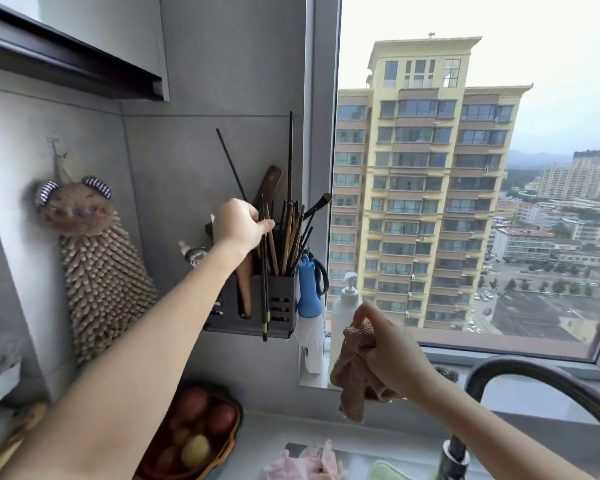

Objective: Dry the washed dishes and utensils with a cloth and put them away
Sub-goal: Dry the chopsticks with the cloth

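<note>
Left forearm [146, 334] is seen entering from 7 o'clock and stretched out straight toward 1 o'clock, sleeve-free. Left hand [241, 225] is raised, its back turned to the camera, fingers curled. A pair of dark chopsticks [264, 271] is pinched at the fingertips. Right forearm [482, 420] is seen entering from 5 o'clock, directed toward 10 o'clock. Right hand [385, 355] is held lower, at 4 o'clock of the left hand, fingers closed around a bunched cloth [354, 375].

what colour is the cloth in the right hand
Pinkish-brown cloth, clearest in head view.
</note>
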Demonstrator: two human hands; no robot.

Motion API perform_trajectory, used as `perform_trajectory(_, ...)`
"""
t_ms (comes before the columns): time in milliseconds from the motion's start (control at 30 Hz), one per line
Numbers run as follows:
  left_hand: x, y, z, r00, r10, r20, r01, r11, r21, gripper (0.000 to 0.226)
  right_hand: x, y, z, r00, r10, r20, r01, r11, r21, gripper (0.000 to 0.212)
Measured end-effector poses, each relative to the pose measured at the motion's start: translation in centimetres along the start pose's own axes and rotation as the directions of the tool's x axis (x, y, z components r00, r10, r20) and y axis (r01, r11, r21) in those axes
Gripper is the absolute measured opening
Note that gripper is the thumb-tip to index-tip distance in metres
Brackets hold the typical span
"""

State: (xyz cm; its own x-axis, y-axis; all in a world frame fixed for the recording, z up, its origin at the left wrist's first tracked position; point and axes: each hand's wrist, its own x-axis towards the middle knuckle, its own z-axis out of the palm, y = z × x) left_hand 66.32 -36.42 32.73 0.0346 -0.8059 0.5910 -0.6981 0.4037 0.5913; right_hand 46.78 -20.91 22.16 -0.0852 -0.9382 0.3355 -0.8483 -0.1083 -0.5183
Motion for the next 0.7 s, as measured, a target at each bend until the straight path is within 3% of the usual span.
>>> perform_trajectory(100, -1.9, -1.1, 1.9, 0.997, -0.049, 0.058, 0.044, 0.996, 0.082, 0.043, -0.5, -0.1, 0.4, 1.000, -0.013, 0.002, 0.013, 1.000, 0.011, 0.021)
perform_trajectory(200, -2.2, 0.2, 0.7, 0.991, -0.027, -0.128, 0.016, 0.996, -0.088, 0.050, -0.9, 0.1, 0.7, 1.000, -0.008, 0.014, 0.007, 1.000, 0.018, 0.021)
perform_trajectory(267, -1.7, 2.5, -1.6, 0.968, 0.040, -0.246, -0.090, 0.977, -0.194, 0.046, -1.0, 0.3, 0.7, 1.000, 0.006, 0.017, -0.007, 1.000, 0.012, 0.023)
perform_trajectory(433, -0.2, 6.9, -6.3, 0.875, 0.156, -0.458, -0.271, 0.942, -0.197, 0.042, -0.6, 0.3, 1.0, 1.000, 0.026, 0.006, -0.026, 1.000, 0.015, 0.032)
perform_trajectory(533, 0.4, 7.0, -6.8, 0.863, 0.171, -0.475, -0.275, 0.948, -0.158, 0.040, -0.4, 0.0, 0.9, 1.000, 0.006, -0.004, -0.006, 1.000, 0.024, 0.032)
perform_trajectory(700, 0.7, 4.8, -4.0, 0.927, 0.118, -0.356, -0.204, 0.955, -0.214, 0.039, 0.0, -0.7, 0.7, 1.000, -0.003, -0.008, 0.003, 0.999, 0.050, 0.028)
